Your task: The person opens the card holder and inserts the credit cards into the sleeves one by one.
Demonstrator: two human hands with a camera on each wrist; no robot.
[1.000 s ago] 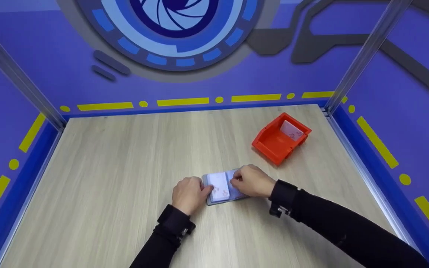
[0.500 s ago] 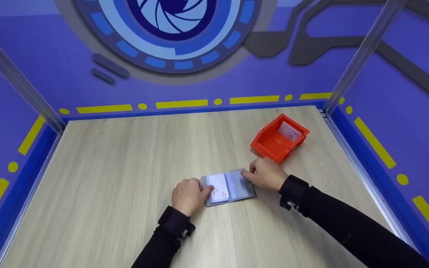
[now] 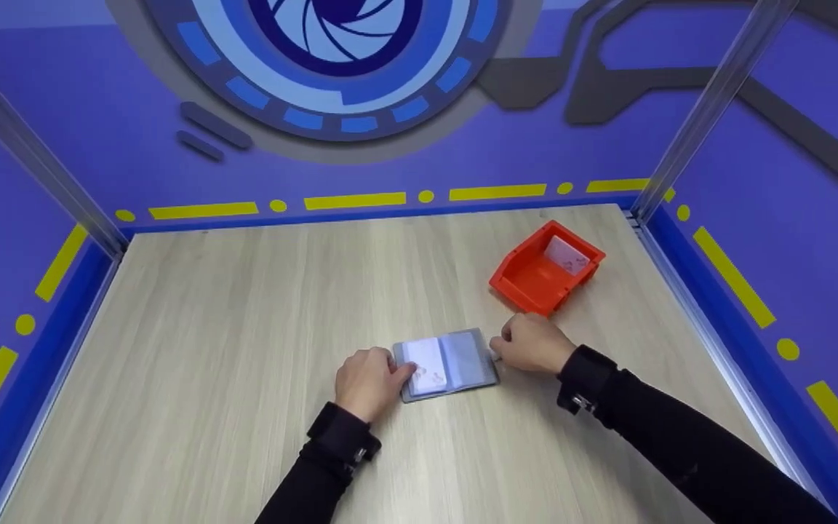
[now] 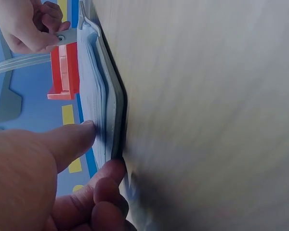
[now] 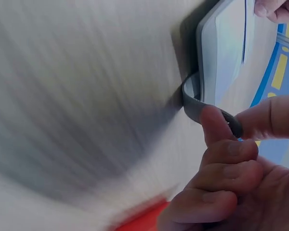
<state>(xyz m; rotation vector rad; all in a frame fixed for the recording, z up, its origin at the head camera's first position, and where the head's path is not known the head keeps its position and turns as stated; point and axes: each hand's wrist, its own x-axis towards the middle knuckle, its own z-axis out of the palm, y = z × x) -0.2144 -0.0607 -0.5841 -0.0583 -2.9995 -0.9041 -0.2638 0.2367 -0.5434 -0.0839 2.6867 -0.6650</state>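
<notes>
An open grey card holder (image 3: 471, 358) with clear sleeves lies on the table. A white card (image 3: 425, 364) with faint reddish print shows on its left side. My left hand (image 3: 366, 380) pinches the holder's left edge, thumb on top and fingers underneath, as the left wrist view shows. Beyond the right edge, my right hand (image 3: 533, 342) pinches the holder's short grey strap (image 5: 195, 106) between thumb and forefinger. The strap curves up from beneath the cover in the right wrist view. A round snap (image 4: 61, 37) shows on it in the left wrist view.
A red-orange plastic bin (image 3: 535, 280) stands behind my right hand, with a pinkish-white card (image 3: 567, 255) leaning inside its back wall. The wood-grain table (image 3: 244, 313) is bordered by blue panels with yellow marks and metal corner posts (image 3: 710, 116).
My right hand has moved right, from over the holder's right side to past its edge, where it now pinches the strap. My left hand keeps its hold on the left edge.
</notes>
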